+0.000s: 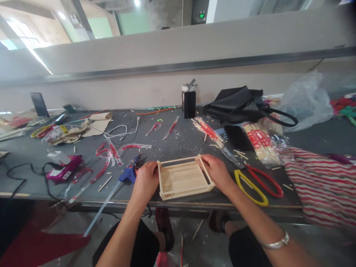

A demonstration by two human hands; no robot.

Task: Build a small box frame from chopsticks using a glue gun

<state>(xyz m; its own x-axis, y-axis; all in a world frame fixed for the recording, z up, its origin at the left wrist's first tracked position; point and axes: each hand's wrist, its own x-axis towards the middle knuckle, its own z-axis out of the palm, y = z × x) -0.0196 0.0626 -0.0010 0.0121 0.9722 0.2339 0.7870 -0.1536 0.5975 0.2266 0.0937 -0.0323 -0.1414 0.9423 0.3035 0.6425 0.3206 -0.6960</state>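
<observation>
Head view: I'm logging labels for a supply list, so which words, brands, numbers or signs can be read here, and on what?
No text can be read.
Green lit sign, at the top: too small to read.
Red-marked stick packet, at the right: any print is too blurred.
Red-and-clear wrappers: any print is too small.
Stick frame, in both hands: no lettering visible.

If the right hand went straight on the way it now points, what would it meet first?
Probably the tray: the right hand holds its right end and points across it, though depth is unclear.
</observation>
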